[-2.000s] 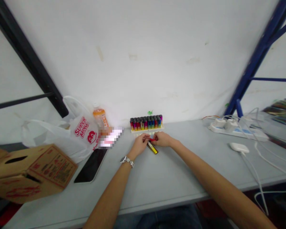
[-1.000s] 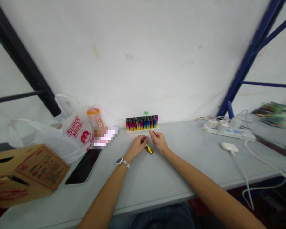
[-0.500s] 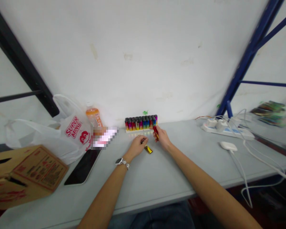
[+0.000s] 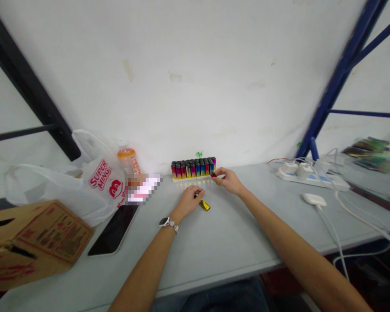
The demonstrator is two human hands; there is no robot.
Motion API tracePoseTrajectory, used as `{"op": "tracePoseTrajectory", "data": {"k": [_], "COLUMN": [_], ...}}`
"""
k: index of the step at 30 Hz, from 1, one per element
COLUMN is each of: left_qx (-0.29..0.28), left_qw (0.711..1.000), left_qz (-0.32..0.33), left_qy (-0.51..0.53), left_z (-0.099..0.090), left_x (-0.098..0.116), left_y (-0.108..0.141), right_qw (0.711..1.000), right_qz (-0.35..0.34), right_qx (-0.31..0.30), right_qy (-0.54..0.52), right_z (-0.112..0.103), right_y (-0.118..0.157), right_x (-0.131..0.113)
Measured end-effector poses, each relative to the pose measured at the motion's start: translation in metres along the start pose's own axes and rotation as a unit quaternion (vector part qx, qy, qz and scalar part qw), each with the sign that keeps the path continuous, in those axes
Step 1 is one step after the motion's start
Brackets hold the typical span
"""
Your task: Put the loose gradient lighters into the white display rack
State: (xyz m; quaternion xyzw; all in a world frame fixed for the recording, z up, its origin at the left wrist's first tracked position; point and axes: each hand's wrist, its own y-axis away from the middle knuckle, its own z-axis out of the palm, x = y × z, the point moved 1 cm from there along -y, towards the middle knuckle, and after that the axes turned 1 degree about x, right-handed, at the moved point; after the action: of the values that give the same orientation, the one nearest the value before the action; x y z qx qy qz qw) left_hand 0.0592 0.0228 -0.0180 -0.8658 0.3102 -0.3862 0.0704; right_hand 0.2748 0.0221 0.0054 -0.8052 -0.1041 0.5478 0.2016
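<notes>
Several colourful lighters with black tops (image 4: 193,168) stand in rows in a pale tray (image 4: 179,179) against the wall. At the tray's right end, my right hand (image 4: 229,180) pinches a red and gold lighter (image 4: 218,181), which is tilted. My left hand (image 4: 190,200), with a watch on the wrist, rests on the table in front of the tray. Its fingers are closed on the dark end of a gold lighter (image 4: 205,205) that lies slanted, close to the tabletop.
On the left are a cardboard box (image 4: 48,236), a white plastic bag (image 4: 95,182), an orange bottle (image 4: 127,159) and a dark tablet (image 4: 115,229). A power strip (image 4: 315,180), a white adapter (image 4: 314,199) and cables lie on the right of the table (image 4: 234,242).
My right hand has shifted slightly right, and the red lighter in it has turned from steep to more level. My left hand has barely moved.
</notes>
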Motion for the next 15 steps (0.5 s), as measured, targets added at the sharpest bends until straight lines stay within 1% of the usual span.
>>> {"op": "tracePoseTrajectory", "data": {"k": [2, 4, 8, 12, 15], "left_qx": [-0.005, -0.014, -0.035, -0.051, -0.052], "left_qw": [1.0, 1.0, 0.999, 0.997, 0.998], "left_qz": [0.003, 0.01, 0.03, 0.049, 0.044], "left_qy": [-0.004, -0.007, -0.002, 0.01, 0.001], "left_z": [-0.002, -0.004, -0.012, -0.017, -0.016], "left_x": [0.001, 0.002, 0.006, 0.009, 0.01], "left_y": [0.001, 0.002, 0.009, 0.018, 0.021], "right_qw": [0.995, 0.991, 0.994, 0.996, 0.997], "right_qz": [-0.041, -0.062, -0.067, -0.057, -0.056], "right_qx": [0.023, 0.027, 0.034, 0.032, 0.029], "right_qy": [0.087, 0.114, 0.085, 0.064, 0.047], "right_z": [-0.008, -0.015, -0.023, -0.021, -0.02], "right_y": [-0.01, -0.02, -0.039, -0.049, -0.052], "right_x": [0.001, 0.002, 0.01, 0.02, 0.025]}}
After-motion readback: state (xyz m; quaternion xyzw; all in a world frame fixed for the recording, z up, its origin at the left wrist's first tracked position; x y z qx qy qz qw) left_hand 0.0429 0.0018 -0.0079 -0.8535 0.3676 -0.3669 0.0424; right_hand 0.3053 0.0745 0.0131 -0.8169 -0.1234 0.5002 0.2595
